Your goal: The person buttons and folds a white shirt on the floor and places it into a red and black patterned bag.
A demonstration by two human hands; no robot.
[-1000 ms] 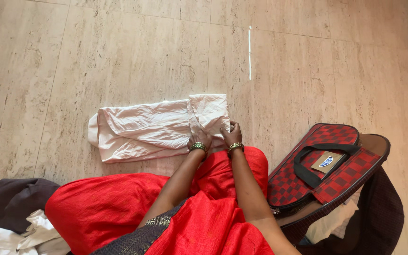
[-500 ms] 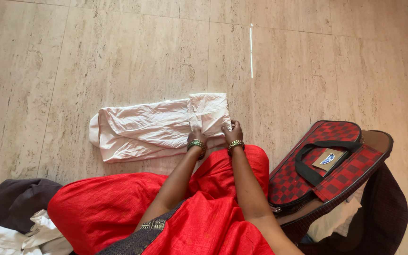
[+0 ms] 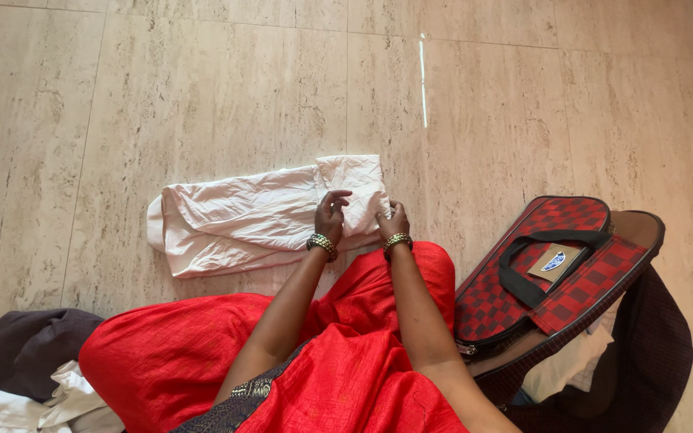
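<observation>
You sit on a beige stone-tile floor (image 3: 202, 96). A white folded cloth (image 3: 242, 220) lies on it just ahead of your knees. A red-and-black checked bag (image 3: 555, 273) rests open toward its right side, and a heap of dark and white clothes (image 3: 26, 369) lies at its near left corner.

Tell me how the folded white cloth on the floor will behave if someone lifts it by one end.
The white cloth is thin and creased, so it would likely droop and unfold. It looks light. On the smooth floor tiles it would probably slide easily when pushed.
</observation>
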